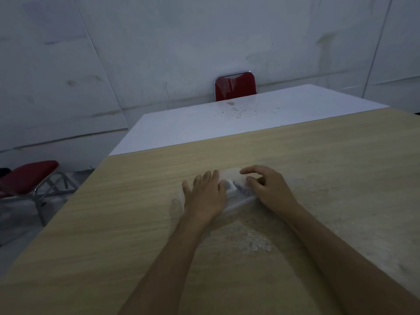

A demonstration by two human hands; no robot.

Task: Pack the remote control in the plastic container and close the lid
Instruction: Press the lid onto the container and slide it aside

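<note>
— Two hands, both down on the plastic container?
— Yes. Left hand flat, palm down, fingers spread, pressing on the left part of the lid. Right hand curved over the right end, fingertips bent onto the top, thumb at the near edge; nothing grasped inside either hand.
— And the remote control?
— Between the hands, inside the clear box, seen only as a dark blurred shape through the plastic. Cannot tell if fully latched.
— Under the hands?
— Wooden table, with a pale worn patch just behind the wrists.
— Farther out?
— Beyond the fingertips, white table, then red chair. Far left of the left hand, second red chair.
</note>
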